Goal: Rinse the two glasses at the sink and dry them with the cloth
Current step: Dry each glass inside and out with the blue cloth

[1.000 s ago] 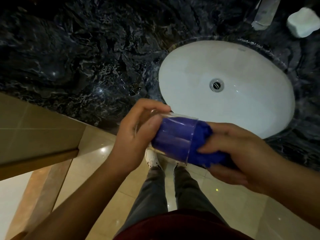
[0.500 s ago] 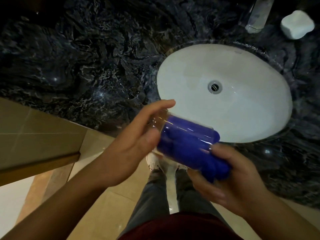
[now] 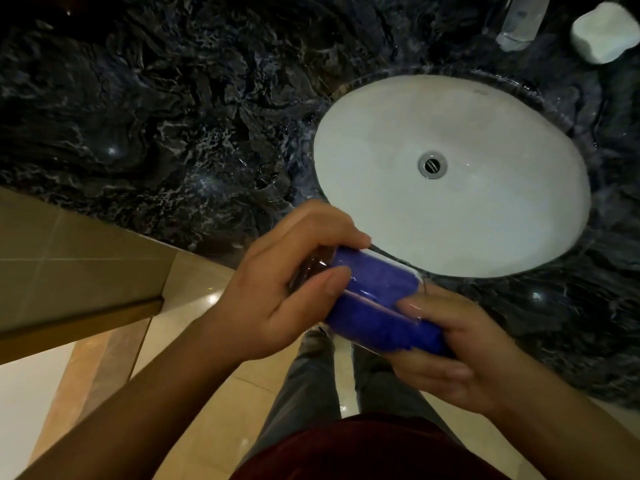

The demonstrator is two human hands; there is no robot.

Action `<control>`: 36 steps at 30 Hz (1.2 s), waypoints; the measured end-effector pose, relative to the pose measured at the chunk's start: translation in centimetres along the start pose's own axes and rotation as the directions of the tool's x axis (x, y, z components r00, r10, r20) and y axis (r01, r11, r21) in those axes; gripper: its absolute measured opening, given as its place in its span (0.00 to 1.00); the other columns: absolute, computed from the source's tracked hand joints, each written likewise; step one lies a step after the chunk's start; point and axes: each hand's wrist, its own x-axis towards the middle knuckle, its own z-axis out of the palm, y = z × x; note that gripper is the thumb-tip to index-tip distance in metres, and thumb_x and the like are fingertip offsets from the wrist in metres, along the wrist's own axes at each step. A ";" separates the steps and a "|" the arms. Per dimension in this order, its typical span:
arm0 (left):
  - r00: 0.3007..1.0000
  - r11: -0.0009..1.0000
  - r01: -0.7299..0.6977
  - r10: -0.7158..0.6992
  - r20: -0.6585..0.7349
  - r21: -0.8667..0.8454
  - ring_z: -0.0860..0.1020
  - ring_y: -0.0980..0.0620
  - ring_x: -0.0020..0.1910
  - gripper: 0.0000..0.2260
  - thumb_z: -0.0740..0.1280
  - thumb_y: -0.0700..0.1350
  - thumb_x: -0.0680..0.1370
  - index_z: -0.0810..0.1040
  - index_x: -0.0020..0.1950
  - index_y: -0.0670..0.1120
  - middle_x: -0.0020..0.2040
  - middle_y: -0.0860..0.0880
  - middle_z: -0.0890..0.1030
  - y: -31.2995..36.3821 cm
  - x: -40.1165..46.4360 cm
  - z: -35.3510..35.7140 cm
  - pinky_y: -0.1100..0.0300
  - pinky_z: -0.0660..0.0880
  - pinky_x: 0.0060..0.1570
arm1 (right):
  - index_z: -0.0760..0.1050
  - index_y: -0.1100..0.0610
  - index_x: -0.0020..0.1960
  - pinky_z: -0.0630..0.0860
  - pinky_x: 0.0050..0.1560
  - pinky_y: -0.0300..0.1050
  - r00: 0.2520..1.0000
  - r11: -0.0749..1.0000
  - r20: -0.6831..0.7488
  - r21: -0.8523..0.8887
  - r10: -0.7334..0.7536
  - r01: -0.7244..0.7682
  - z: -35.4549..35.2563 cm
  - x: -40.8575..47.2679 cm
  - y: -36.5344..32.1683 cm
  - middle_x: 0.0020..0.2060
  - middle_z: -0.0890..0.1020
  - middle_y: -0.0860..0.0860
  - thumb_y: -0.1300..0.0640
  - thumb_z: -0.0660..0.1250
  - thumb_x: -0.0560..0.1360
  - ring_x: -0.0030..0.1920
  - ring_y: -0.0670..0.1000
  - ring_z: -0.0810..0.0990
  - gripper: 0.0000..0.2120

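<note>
The right hand point(image 3: 457, 355) clasps the blue cloth point(image 3: 377, 299) stuffed into the glass point(image 3: 367, 289), fingers over the rim end. The left hand point(image 3: 287, 289) wraps the glass's base end, thumb and fingers pinching its wall. The glass lies on its side, held over the counter edge just before the sink point(image 3: 450, 174). It looks light, stiff, breakable and probably still slick, so a grip round the base seems safest; the cloth is soft and gives.

Dark marble counter point(image 3: 145, 109) w/ inset white sink point(image 3: 485, 220); white soap bar point(image 3: 604, 32) at far-right corner, clear glass point(image 3: 266, 181) left of sink.
</note>
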 end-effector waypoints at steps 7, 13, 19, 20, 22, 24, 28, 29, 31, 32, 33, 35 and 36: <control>0.990 0.992 -0.128 0.127 -0.055 -0.001 0.79 0.46 0.60 0.17 0.58 0.54 0.86 0.76 0.64 0.42 0.58 0.42 0.79 0.3 1.2 0.1 0.54 0.74 0.59 | 0.74 0.66 0.60 0.63 0.22 0.35 0.989 0.993 0.111 0.082 -0.093 0.084 -1.0 -0.3 -1.5 0.35 0.84 0.57 0.58 0.70 0.78 0.19 0.46 0.67 0.16; 0.836 0.892 0.338 -0.431 -0.341 -0.300 0.81 0.63 0.48 0.07 0.65 0.45 0.83 0.78 0.60 0.54 0.51 0.60 0.83 -2.5 0.6 0.6 0.68 0.78 0.44 | 0.80 0.55 0.37 0.73 0.24 0.38 0.797 0.851 -0.354 -0.392 -0.490 0.349 -2.2 -2.0 -4.6 0.23 0.74 0.53 0.51 0.71 0.71 0.22 0.49 0.71 0.09; 0.682 0.206 0.351 -0.725 0.098 -0.913 0.84 0.43 0.58 0.31 0.73 0.62 0.74 0.77 0.72 0.48 0.67 0.41 0.82 -2.9 0.7 3.8 0.49 0.82 0.55 | 0.79 0.33 0.60 0.83 0.45 0.43 0.609 0.639 -0.361 -0.695 -0.706 0.329 -1.7 3.0 -3.6 0.53 0.86 0.41 0.50 0.73 0.72 0.50 0.49 0.87 0.19; 0.683 0.198 0.366 -0.721 0.118 -0.910 0.84 0.41 0.61 0.35 0.78 0.61 0.71 0.75 0.74 0.49 0.68 0.40 0.82 -3.0 0.7 4.2 0.46 0.81 0.59 | 0.77 0.28 0.59 0.83 0.47 0.40 0.571 0.588 -0.343 -0.741 -0.746 0.324 -1.3 3.8 -3.3 0.55 0.84 0.35 0.48 0.73 0.72 0.54 0.44 0.85 0.20; 0.713 0.331 0.421 -0.696 0.082 -0.844 0.82 0.39 0.66 0.41 0.81 0.58 0.69 0.70 0.79 0.51 0.68 0.41 0.82 -3.2 0.7 4.0 0.40 0.77 0.67 | 0.73 0.27 0.62 0.79 0.46 0.29 0.509 0.510 -0.310 -0.800 -0.803 0.316 -0.9 4.8 -3.0 0.54 0.82 0.29 0.47 0.71 0.75 0.55 0.34 0.82 0.20; 0.730 0.476 0.474 -0.683 0.028 -0.741 0.82 0.43 0.66 0.41 0.81 0.55 0.69 0.69 0.79 0.51 0.65 0.44 0.85 -2.9 1.1 3.4 0.42 0.77 0.68 | 0.72 0.32 0.66 0.77 0.48 0.26 0.499 0.480 -0.297 -0.827 -0.814 0.291 -0.7 5.5 -2.8 0.55 0.81 0.28 0.49 0.67 0.80 0.56 0.33 0.81 0.18; 0.729 0.552 0.478 -0.683 -0.042 -0.683 0.84 0.47 0.63 0.30 0.80 0.58 0.67 0.79 0.68 0.58 0.60 0.48 0.87 -2.5 1.9 3.0 0.39 0.74 0.71 | 0.72 0.43 0.71 0.79 0.51 0.37 0.500 0.403 -0.273 -0.899 -0.822 0.173 -0.6 5.6 -3.1 0.53 0.82 0.34 0.41 0.63 0.78 0.54 0.40 0.82 0.22; 0.725 0.552 0.462 -0.686 -0.064 -0.694 0.83 0.46 0.63 0.28 0.77 0.57 0.68 0.79 0.68 0.57 0.58 0.48 0.87 -2.5 2.0 3.1 0.36 0.71 0.73 | 0.72 0.45 0.70 0.79 0.50 0.36 0.500 0.372 -0.250 -0.914 -0.829 0.159 -0.6 5.5 -3.1 0.52 0.82 0.34 0.41 0.63 0.78 0.53 0.40 0.82 0.22; 0.702 0.540 0.429 -0.703 -0.109 -0.724 0.82 0.45 0.63 0.29 0.74 0.56 0.68 0.78 0.69 0.55 0.58 0.48 0.87 -2.4 2.2 3.3 0.34 0.69 0.74 | 0.73 0.44 0.68 0.76 0.49 0.30 0.501 0.318 -0.209 -0.937 -0.840 0.142 -0.4 5.1 -3.1 0.51 0.81 0.32 0.44 0.64 0.79 0.52 0.39 0.81 0.18; 0.691 0.537 0.411 -0.711 -0.134 -0.736 0.82 0.46 0.63 0.29 0.74 0.55 0.68 0.78 0.70 0.53 0.60 0.48 0.86 -2.3 2.3 3.4 0.34 0.70 0.73 | 0.73 0.43 0.67 0.75 0.48 0.28 0.501 0.298 -0.194 -0.945 -0.844 0.135 -0.3 4.9 -3.0 0.50 0.81 0.32 0.45 0.64 0.79 0.52 0.39 0.81 0.17; 0.683 0.537 0.399 -0.715 -0.150 -0.743 0.82 0.47 0.62 0.30 0.75 0.54 0.68 0.78 0.70 0.52 0.62 0.48 0.86 -2.3 2.3 3.5 0.35 0.71 0.73 | 0.73 0.41 0.66 0.75 0.48 0.28 0.503 0.281 -0.181 -0.951 -0.845 0.130 -0.3 4.7 -2.8 0.50 0.81 0.32 0.45 0.64 0.79 0.51 0.39 0.81 0.16; 0.676 0.531 0.389 -0.719 -0.158 -0.753 0.82 0.47 0.62 0.31 0.76 0.53 0.68 0.77 0.71 0.50 0.65 0.48 0.84 -2.4 2.1 3.6 0.37 0.72 0.73 | 0.74 0.38 0.64 0.76 0.48 0.30 0.516 0.280 -0.179 -0.952 -0.838 0.124 -0.3 4.2 -2.6 0.50 0.82 0.34 0.42 0.64 0.77 0.51 0.41 0.82 0.16; 0.673 0.523 0.386 -0.723 -0.156 -0.760 0.82 0.47 0.63 0.32 0.78 0.53 0.67 0.78 0.70 0.50 0.65 0.48 0.84 -2.4 2.1 3.6 0.38 0.72 0.73 | 0.74 0.37 0.63 0.77 0.48 0.30 0.528 0.284 -0.181 -0.951 -0.830 0.120 -0.4 3.9 -2.6 0.50 0.82 0.34 0.42 0.64 0.76 0.51 0.41 0.82 0.16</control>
